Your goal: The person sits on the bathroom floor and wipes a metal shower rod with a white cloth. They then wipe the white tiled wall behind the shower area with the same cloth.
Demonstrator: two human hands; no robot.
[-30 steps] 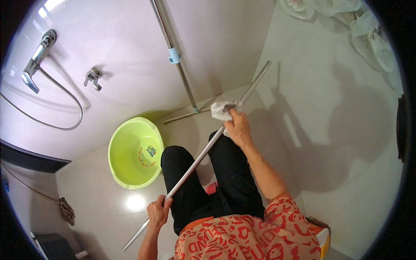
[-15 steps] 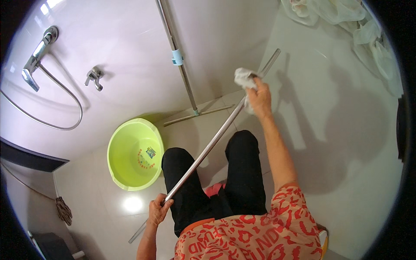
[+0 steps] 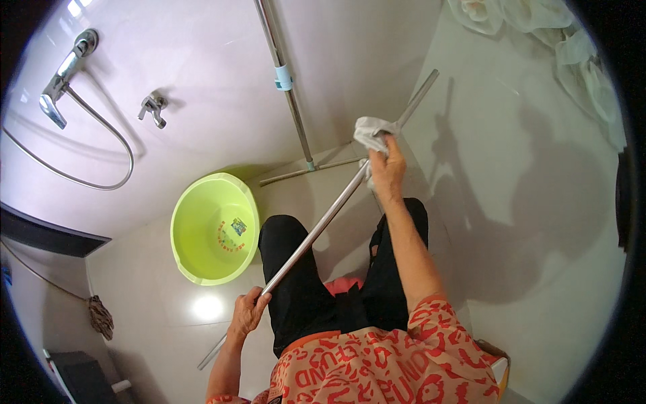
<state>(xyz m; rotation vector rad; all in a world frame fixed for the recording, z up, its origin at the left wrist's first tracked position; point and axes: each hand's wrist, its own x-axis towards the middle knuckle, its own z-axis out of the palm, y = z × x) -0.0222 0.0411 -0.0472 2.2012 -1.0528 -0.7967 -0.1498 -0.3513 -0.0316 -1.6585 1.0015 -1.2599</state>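
Note:
A long silver metal pole (image 3: 316, 231) lies slantwise across my lap, its far end up to the right and its near end beside my left forearm. Low on the pole, my left hand (image 3: 247, 312) is closed around it. Farther up, my right hand (image 3: 388, 174) presses a crumpled white cloth (image 3: 374, 132) against the pole, with the fingers closed on the cloth. Part of the pole is hidden under the cloth and the hand.
To the left of my knees stands a lime-green basin (image 3: 215, 266). A mop frame with a metal handle (image 3: 294, 111) leans on the wall. A shower mixer (image 3: 59, 84) and a small tap (image 3: 154, 109) are wall-mounted. Translucent plastic bags (image 3: 538, 17) hang at upper right.
My right hand and the cloth have slid a little down the pole, toward me. My right knee has moved outward to the right. The left hand keeps its hold.

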